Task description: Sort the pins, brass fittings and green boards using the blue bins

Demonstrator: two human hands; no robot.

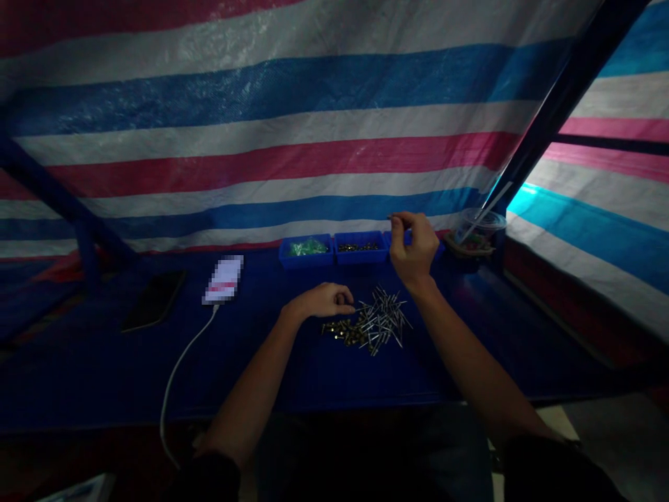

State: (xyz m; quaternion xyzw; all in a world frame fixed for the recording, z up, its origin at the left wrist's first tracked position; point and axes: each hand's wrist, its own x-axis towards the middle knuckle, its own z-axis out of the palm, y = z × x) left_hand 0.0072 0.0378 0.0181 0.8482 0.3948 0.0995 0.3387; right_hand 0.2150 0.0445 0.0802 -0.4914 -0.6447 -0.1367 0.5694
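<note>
My right hand (415,247) is raised above the table in front of the blue bins, its thumb and forefinger pinched. A tiny dark tip shows at the pinch, too small to name. Lower down, my left hand (325,301) has its fingers curled in beside the piles, and what they hold, if anything, is hard to see. A heap of thin silver metal pins (385,319) lies on the blue table, between and below my hands. Touching its left side is a pile of small brass-coloured metal pieces (345,332).
At the back stand small blue bins: one with green plastic bits (308,247), one with small metal parts (358,247), and another behind my right hand. A clear tub (477,222) sits back right. On the left lie a lit phone (224,279) with a white cable (180,359) and a dark phone (155,300).
</note>
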